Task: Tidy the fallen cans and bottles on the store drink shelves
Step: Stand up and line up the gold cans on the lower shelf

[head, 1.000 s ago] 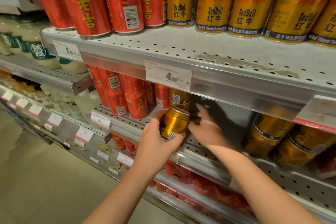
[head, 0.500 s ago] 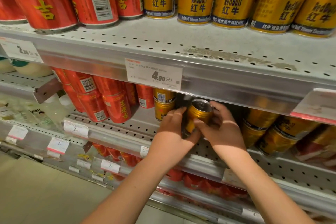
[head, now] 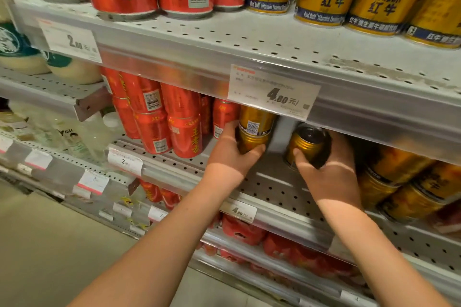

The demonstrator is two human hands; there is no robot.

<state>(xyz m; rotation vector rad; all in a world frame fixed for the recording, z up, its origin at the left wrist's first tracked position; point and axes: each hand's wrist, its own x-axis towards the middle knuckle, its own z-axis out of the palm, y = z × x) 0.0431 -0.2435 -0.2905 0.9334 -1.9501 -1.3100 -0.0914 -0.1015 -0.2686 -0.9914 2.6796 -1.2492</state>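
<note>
Partway through: left hand [head: 230, 157] wrapped around lower of 2 stacked gold aluminium cans [head: 252, 139], right hand [head: 329, 172] clasping tilted gold can [head: 305, 146] on perforated grey metal shelf [head: 272, 189], toppled gold cans [head: 399, 187] at right awaiting righting.

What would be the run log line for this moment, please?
left hand: grips stacked gold cans | right hand: holds gold can on middle shelf
</note>
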